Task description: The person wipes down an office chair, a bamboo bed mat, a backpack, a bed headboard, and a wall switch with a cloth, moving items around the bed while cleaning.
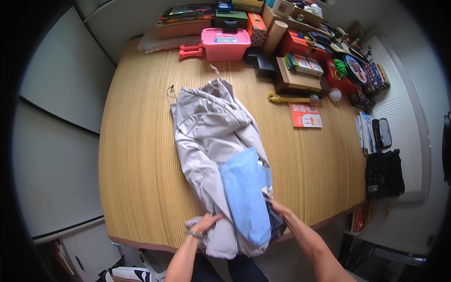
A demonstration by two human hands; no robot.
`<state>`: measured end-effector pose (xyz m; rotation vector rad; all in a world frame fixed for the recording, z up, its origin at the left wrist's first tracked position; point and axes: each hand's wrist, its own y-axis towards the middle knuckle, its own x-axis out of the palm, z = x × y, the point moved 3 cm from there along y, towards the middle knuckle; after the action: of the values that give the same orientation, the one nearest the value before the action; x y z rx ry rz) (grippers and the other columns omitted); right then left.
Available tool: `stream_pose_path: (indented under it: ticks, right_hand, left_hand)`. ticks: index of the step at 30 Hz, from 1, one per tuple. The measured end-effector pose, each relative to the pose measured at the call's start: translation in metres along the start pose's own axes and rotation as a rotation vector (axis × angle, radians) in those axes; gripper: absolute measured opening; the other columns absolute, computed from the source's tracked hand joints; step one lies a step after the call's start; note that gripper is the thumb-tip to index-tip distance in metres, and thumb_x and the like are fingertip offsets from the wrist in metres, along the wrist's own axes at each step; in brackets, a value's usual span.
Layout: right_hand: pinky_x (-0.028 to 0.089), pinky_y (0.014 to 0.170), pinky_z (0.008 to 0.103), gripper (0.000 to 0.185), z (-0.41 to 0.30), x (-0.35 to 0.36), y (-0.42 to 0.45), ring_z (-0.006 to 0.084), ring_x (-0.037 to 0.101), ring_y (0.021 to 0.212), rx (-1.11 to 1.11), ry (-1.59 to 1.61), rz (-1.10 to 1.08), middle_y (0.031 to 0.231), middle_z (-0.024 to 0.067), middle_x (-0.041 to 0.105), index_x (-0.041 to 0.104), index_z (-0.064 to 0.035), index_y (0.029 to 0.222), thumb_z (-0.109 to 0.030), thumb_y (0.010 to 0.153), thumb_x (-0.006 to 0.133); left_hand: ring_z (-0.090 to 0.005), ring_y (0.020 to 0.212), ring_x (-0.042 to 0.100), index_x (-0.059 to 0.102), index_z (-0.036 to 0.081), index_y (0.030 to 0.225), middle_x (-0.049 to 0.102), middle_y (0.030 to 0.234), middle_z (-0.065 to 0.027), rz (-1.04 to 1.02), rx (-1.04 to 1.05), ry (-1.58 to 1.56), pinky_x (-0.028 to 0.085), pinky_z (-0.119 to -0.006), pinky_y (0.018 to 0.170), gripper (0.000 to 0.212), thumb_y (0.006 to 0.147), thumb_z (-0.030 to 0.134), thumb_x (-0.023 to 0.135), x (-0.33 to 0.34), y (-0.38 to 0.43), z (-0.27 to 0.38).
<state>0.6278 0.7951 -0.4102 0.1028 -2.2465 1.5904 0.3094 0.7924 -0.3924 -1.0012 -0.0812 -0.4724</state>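
A light grey garment [211,137] with drawcords at its far end lies lengthwise on the woven mat [141,158]. Its two long tubes of cloth reach the near edge, wrinkled along their length. My left hand [209,222], with a bangle at the wrist, grips the left tube near its cuffed end, thumb on top and the other fingers hidden. Across the right tube lies a folded light blue cloth [246,197]. My right hand [276,208] holds a dark grey cloth [277,224] at the blue cloth's right side; its fingertips are partly hidden in the folds.
A pink lidded box [225,47] and pink dumbbells [191,51] stand at the far edge. Boxes [296,75] crowd the far right. Nearer are a yellow-handled object [290,99] and a red-and-white booklet [306,115]. A black bag [384,175] rests beyond the right edge.
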Motion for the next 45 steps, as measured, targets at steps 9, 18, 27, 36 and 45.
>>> stream_pose_path:
  ticks: [9,18,27,36,45]
  right_hand:
    - [0.053,0.081,0.0266,0.035,0.118,0.072,-0.099,0.0139,0.066,0.09,0.225,-0.062,-0.079,0.104,0.0075,0.069,0.064,0.0049,0.115,-0.023,0.093,0.063]
    - [0.043,0.096,0.0321,0.044,0.134,0.223,-0.185,0.0168,0.053,0.114,-0.079,-0.172,-0.586,0.123,0.0092,0.057,0.049,0.0011,0.129,-0.021,0.093,0.061]
    - [0.041,0.102,0.0356,0.052,0.356,0.414,-0.119,0.0209,0.05,0.12,0.1,-1.099,-1.248,0.13,0.0103,0.052,0.045,0.0009,0.132,-0.012,0.087,0.068]
    - [0.047,0.088,0.033,0.059,0.481,0.606,-0.27,0.022,0.061,0.102,0.177,-1.14,-1.421,0.108,0.014,0.065,0.061,-0.0013,0.119,-0.046,0.082,0.071]
    - [0.046,0.095,0.0286,0.03,0.456,0.435,-0.083,0.0145,0.06,0.102,0.252,-0.937,-0.606,0.109,0.0066,0.069,0.071,-0.0047,0.111,-0.023,0.089,0.061]
  left_hand:
    - [-0.0222,0.132,0.042,0.033,-0.005,0.144,0.047,0.142,-0.0107,0.131,0.091,-0.356,0.033,-0.033,0.11,0.075,0.08,0.013,0.067,0.028,-0.192,-0.09]
    - [-0.0284,0.12,0.053,0.058,-0.006,0.122,0.057,0.129,-0.0192,0.679,0.394,0.108,0.038,-0.038,0.106,0.053,0.076,0.015,0.073,0.005,-0.412,-0.124]
    - [-0.0305,0.127,0.046,0.047,-0.003,0.132,0.048,0.137,-0.0207,1.423,0.183,-0.127,0.035,-0.041,0.109,0.052,0.086,0.019,0.059,0.055,-0.636,-0.294]
    - [-0.0327,0.133,0.039,0.036,0.0,0.142,0.039,0.145,-0.0223,2.17,-0.434,0.011,0.032,-0.043,0.111,0.052,0.097,0.023,0.045,0.146,-0.719,-0.546]
    - [-0.0376,0.138,0.032,0.029,0.001,0.148,0.032,0.149,-0.0262,1.867,-0.516,0.341,0.027,-0.046,0.114,0.055,0.101,0.027,0.04,0.047,-0.638,-0.591]
